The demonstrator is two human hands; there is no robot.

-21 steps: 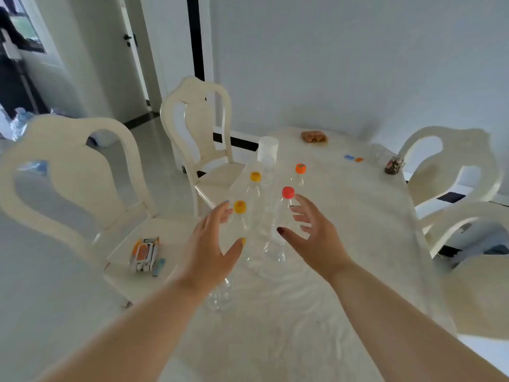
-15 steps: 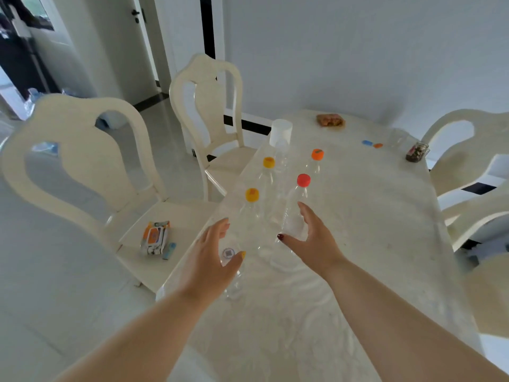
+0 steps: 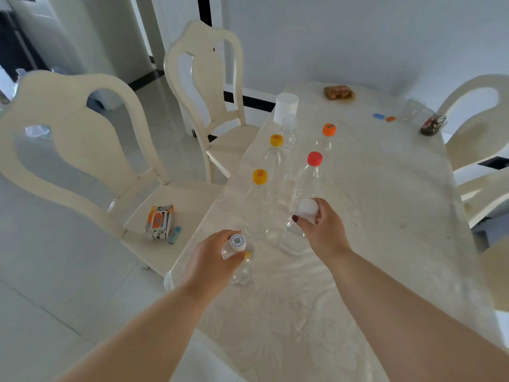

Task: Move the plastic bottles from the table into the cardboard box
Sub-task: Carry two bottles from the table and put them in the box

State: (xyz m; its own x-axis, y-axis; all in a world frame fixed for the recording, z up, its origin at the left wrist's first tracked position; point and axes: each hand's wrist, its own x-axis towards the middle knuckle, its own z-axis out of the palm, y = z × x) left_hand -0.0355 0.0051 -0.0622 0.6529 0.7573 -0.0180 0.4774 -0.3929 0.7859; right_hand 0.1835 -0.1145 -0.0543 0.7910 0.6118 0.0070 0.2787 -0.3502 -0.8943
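Observation:
Several clear plastic bottles stand on the cream table (image 3: 371, 216). My left hand (image 3: 212, 257) grips the neck of a small clear bottle with a printed white cap (image 3: 241, 268) near the table's left edge. My right hand (image 3: 319, 227) is closed around the neck of a white-capped clear bottle (image 3: 292, 241). Behind them stand a red-capped bottle (image 3: 307, 183), two yellow-capped bottles (image 3: 257, 199) (image 3: 274, 153), an orange-capped bottle (image 3: 326, 142) and one under an upturned white cup (image 3: 286, 107). No cardboard box is in view.
Two cream chairs (image 3: 74, 150) (image 3: 209, 86) stand left of the table; the nearer seat holds a wipes packet (image 3: 159, 221). At the table's far end lie a food packet (image 3: 338, 92), small blue and orange caps (image 3: 384, 117), a glass (image 3: 410, 111) and a jar (image 3: 432, 125). More chairs (image 3: 479, 122) stand right.
Both hands came down from open poses and closed on bottle necks: the left on the printed-cap bottle, the right on the white-capped one. The camera moved closer.

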